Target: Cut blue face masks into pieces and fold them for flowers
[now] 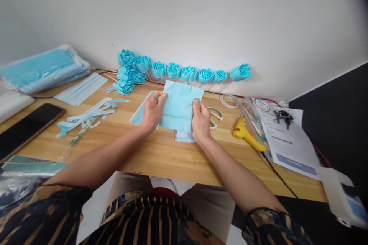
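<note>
A light blue sheet of face-mask fabric (181, 105) is held up, spread flat, above the middle of the table. My left hand (153, 111) pinches its left edge, thumb in front. On the opposite edge my right hand (201, 119) grips it the same way. Beneath the sheet lie more blue pieces (184, 136), partly hidden, and others (141, 109) stick out behind my left hand. Scissors with pale handles (216, 114) rest just right of my right hand, their blades covered.
Blue flowers (173, 70) line the wall. At left are a bag of masks (46, 67), a single mask (81, 89), cut strips (86, 116) and a phone (30, 128). Rightward lie a tape roll (229, 101), a yellow glue gun (247, 134), papers (290, 138) and keys (284, 115).
</note>
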`<move>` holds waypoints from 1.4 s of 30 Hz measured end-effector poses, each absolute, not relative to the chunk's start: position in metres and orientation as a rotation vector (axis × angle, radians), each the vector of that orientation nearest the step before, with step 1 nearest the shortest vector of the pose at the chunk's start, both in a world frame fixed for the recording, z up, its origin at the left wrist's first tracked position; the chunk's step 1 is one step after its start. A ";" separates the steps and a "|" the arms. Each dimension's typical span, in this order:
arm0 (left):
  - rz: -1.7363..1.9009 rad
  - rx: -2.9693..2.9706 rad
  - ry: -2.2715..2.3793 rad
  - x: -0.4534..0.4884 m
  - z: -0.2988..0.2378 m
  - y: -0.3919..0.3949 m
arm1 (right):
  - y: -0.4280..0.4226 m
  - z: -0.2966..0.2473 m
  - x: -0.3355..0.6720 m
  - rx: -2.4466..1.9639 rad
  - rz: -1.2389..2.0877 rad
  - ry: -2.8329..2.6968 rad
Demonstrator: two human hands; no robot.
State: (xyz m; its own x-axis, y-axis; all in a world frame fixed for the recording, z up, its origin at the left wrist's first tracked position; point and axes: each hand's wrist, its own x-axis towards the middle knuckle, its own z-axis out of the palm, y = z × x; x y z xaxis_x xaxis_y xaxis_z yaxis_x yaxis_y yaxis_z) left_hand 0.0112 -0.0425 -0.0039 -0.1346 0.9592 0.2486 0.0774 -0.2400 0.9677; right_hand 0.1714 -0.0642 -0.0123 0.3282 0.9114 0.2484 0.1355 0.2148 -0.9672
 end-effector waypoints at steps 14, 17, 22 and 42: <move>1.445 1.358 1.206 0.013 0.000 -0.046 | -0.057 -0.013 0.179 -1.188 0.812 -1.141; 1.390 1.326 1.143 0.015 0.000 -0.048 | -0.055 -0.010 0.182 -1.181 0.883 -1.152; 1.358 1.264 1.005 0.016 -0.006 -0.050 | -0.055 -0.006 0.181 -1.152 0.921 -1.076; 1.404 0.982 0.930 0.012 -0.008 -0.040 | -0.059 -0.007 0.183 -1.146 0.727 -1.153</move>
State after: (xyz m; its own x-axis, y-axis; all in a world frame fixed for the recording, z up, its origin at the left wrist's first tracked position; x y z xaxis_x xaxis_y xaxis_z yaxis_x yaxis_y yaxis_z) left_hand 0.0115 -0.0404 -0.0075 -0.0216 0.9983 0.0537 -0.3402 -0.0578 0.9386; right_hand 0.1829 -0.0593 -0.0068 0.2923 0.9027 0.3158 0.1039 0.2983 -0.9488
